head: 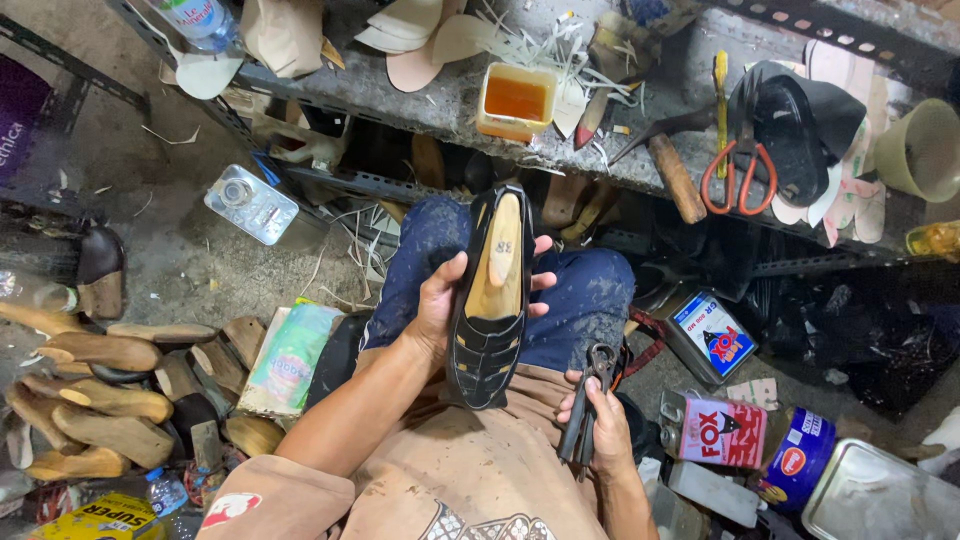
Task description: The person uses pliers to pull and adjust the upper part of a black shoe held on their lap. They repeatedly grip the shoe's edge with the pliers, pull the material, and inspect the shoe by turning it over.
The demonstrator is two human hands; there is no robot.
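My left hand (pixel 440 305) grips a black woven shoe upper (pixel 487 345) stretched over a wooden shoe last (pixel 500 265), held upright over my lap with the bottom of the last facing me. My right hand (pixel 605 425) rests by my right thigh and holds dark metal pliers (pixel 590 395), jaws pointing up near the shoe's lower right side. I sit in stained blue jeans and a tan shirt.
A grey workbench (pixel 440 95) ahead carries an orange glue tub (pixel 515 100), a hammer (pixel 665 150), orange-handled scissors (pixel 740 165), insoles and a black sole. Several wooden lasts (pixel 100 385) pile up at left. Tins (pixel 725 430) and a metal tray (pixel 880 495) crowd the right floor.
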